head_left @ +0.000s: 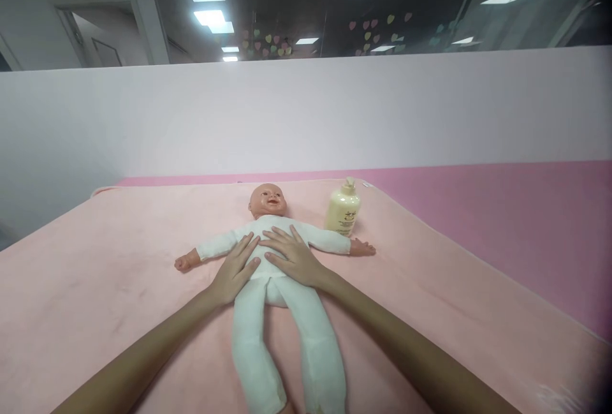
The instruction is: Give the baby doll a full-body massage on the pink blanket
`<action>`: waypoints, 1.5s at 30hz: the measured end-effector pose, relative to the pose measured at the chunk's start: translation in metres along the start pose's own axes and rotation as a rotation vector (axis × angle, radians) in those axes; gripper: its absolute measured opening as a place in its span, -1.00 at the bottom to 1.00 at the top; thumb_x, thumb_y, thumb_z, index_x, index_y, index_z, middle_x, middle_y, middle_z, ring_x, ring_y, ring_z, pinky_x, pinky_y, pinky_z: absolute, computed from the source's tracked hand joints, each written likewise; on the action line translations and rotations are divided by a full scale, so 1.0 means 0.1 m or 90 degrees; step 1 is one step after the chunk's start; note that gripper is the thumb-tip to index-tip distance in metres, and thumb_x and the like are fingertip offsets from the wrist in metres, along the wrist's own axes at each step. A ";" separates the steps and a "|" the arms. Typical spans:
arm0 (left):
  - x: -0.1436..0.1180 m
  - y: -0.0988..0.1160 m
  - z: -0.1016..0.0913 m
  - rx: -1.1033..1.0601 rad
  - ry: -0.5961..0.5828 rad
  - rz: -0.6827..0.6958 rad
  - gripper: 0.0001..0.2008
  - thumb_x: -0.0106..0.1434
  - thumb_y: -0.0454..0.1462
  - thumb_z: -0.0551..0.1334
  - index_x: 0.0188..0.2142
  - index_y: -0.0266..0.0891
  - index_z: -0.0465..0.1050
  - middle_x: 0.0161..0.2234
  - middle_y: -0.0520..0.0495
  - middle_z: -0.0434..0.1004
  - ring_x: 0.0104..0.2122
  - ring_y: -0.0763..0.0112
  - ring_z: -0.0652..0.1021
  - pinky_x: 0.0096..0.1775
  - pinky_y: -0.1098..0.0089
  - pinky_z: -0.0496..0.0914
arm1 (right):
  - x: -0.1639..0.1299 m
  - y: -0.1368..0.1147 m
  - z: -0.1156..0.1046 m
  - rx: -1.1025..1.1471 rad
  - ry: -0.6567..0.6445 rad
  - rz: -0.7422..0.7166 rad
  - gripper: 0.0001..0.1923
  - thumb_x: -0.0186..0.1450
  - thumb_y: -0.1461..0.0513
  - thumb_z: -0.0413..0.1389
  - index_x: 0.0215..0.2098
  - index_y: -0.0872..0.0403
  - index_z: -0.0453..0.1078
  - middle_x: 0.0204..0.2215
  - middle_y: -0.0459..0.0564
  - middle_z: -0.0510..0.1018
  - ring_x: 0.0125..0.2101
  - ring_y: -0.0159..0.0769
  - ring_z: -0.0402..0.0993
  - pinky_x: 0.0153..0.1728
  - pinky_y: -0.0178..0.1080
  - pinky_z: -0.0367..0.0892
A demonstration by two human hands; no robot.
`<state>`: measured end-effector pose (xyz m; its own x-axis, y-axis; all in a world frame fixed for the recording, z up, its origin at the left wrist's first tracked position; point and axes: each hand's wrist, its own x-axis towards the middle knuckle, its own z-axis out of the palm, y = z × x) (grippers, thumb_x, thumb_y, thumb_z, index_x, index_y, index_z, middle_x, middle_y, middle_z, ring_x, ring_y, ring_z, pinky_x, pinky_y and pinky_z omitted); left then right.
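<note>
Pink blanket (119,261), doll (275,254) supine beneath both flat hands: left (235,272), right (292,256).

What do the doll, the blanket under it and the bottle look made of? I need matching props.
Doll: glossy head, probably vinyl or plastic; soft white fabric suit. Blanket: pink plush fleece, matte with brushed shading. Bottle: pale yellow, smooth, likely plastic, with a pump top. Both hands lie flat on the doll's torso.

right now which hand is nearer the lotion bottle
Right. The right hand lies flat on the doll's chest, on the side toward the lotion bottle, which stands by the doll's arm. The left hand rests on the torso's far side.
</note>
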<state>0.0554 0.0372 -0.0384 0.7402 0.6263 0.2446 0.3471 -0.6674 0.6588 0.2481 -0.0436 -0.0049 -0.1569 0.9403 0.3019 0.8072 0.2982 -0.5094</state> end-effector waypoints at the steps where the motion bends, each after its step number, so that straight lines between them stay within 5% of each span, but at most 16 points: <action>1: 0.00 0.01 -0.01 0.000 -0.003 -0.001 -0.40 0.37 0.04 -0.07 0.33 -0.05 -0.03 0.37 0.02 -0.18 0.35 0.26 -0.09 0.31 0.13 -0.12 | 0.01 0.02 0.01 -0.011 0.010 0.016 -0.53 0.39 -0.01 -0.13 0.20 -0.12 0.27 0.26 -0.07 0.18 0.32 -0.16 -0.08 0.29 0.17 -0.42; 7: -0.04 0.07 -0.06 -0.027 0.028 0.031 -0.48 0.37 -0.02 -0.01 0.27 -0.06 0.15 0.33 -0.01 0.01 0.33 0.21 0.02 0.30 0.08 -0.05 | 0.01 0.19 0.09 -0.008 0.085 0.138 -0.45 0.36 -0.05 -0.10 0.26 -0.09 0.17 0.32 -0.05 0.03 0.33 -0.15 -0.15 0.29 0.16 -0.37; 12: -0.19 0.10 -0.06 -0.035 0.013 0.337 -0.60 0.39 -0.19 -0.04 0.11 -0.16 0.40 0.11 -0.13 0.43 0.17 0.19 0.37 0.26 0.07 0.12 | -0.04 0.38 0.19 0.171 0.275 0.164 -0.48 0.29 0.01 -0.02 0.14 0.03 0.33 0.21 0.04 0.27 0.26 -0.17 0.10 0.29 0.05 -0.11; 15: -0.22 0.18 -0.03 0.034 -0.058 0.428 -0.55 0.38 -0.22 -0.05 0.21 -0.20 0.27 0.16 -0.14 0.35 0.20 0.20 0.33 0.26 0.10 0.12 | -0.08 0.48 0.24 0.312 0.399 0.191 -0.59 0.24 0.07 0.00 -0.02 0.05 0.44 0.06 0.06 0.46 0.11 -0.18 0.33 0.22 -0.03 0.13; 18: -0.21 0.29 -0.05 0.079 -0.099 0.363 -0.53 0.39 -0.18 -0.07 0.25 -0.15 0.19 0.26 -0.10 0.19 0.27 0.20 0.21 0.29 0.10 -0.01 | -0.10 0.51 0.25 0.356 0.430 0.209 -0.62 0.22 0.10 0.01 -0.08 0.06 0.47 0.00 0.05 0.50 0.06 -0.17 0.38 0.20 -0.02 0.17; 24: -0.21 0.42 -0.10 0.110 -0.135 0.239 -0.50 0.40 -0.03 -0.08 0.28 0.01 0.10 0.34 0.00 -0.04 0.33 0.14 0.03 0.29 0.00 -0.28 | -0.09 0.51 0.26 0.362 0.427 0.211 -0.59 0.21 0.09 0.02 -0.06 0.08 0.47 0.01 0.05 0.49 0.07 -0.15 0.37 0.20 -0.01 0.17; 29: -0.12 0.23 -0.12 0.129 -0.100 0.136 -0.48 0.41 0.00 -0.15 0.31 0.03 0.01 0.36 0.02 -0.12 0.34 0.19 -0.02 0.29 -0.03 -0.21 | -0.13 0.52 0.28 0.283 0.422 0.170 -0.61 0.24 0.10 0.01 -0.05 0.08 0.47 0.01 0.07 0.49 0.06 -0.13 0.39 0.17 0.05 0.21; 32: -0.06 0.04 -0.15 0.131 -0.058 0.086 -0.40 0.39 0.04 -0.13 0.34 -0.10 -0.08 0.37 -0.07 -0.17 0.34 0.21 -0.04 0.30 0.07 -0.10 | -0.19 0.45 0.27 0.172 0.389 0.022 -0.69 0.26 0.17 0.03 -0.10 0.04 0.50 0.02 0.05 0.49 0.11 -0.12 0.35 0.17 0.08 0.19; 35: -0.05 -0.05 -0.15 0.137 -0.036 0.082 -0.36 0.39 0.04 -0.12 0.35 -0.17 -0.12 0.36 -0.11 -0.15 0.34 0.23 -0.02 0.31 0.13 -0.05 | -0.25 0.32 0.23 0.100 0.291 -0.191 -0.73 0.30 0.25 0.00 -0.13 -0.01 0.51 -0.05 0.00 0.54 0.06 -0.19 0.40 0.17 0.05 0.20; 37: -0.05 -0.06 -0.14 0.144 -0.026 0.086 -0.37 0.39 0.03 -0.12 0.35 -0.19 -0.12 0.36 -0.12 -0.14 0.34 0.23 -0.01 0.30 0.12 -0.03 | -0.26 0.24 0.18 0.078 0.210 -0.252 -0.70 0.34 0.26 -0.04 -0.07 -0.04 0.49 -0.06 -0.03 0.55 0.04 -0.24 0.43 0.17 0.03 0.21; 41: -0.06 -0.04 -0.12 0.144 -0.027 0.086 -0.37 0.40 0.01 -0.12 0.35 -0.21 -0.11 0.36 -0.12 -0.14 0.34 0.25 -0.01 0.31 0.12 -0.03 | -0.22 0.13 0.10 0.013 0.079 -0.168 -0.62 0.40 0.16 -0.11 0.11 -0.06 0.37 0.12 -0.05 0.40 0.20 -0.20 0.23 0.25 0.12 0.00; 45: -0.06 -0.04 -0.13 0.144 -0.026 0.098 -0.39 0.40 0.00 -0.10 0.35 -0.19 -0.10 0.36 -0.10 -0.12 0.33 0.23 0.00 0.30 0.11 -0.01 | -0.16 0.13 0.08 -0.050 0.039 -0.041 -0.53 0.41 0.03 -0.16 0.22 -0.07 0.23 0.27 -0.06 0.15 0.31 -0.14 -0.03 0.29 0.18 -0.24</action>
<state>0.0422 0.0412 -0.0335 0.8152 0.4968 0.2978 0.3452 -0.8295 0.4390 0.2563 -0.0535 -0.0232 -0.1766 0.9075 0.3811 0.8392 0.3412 -0.4235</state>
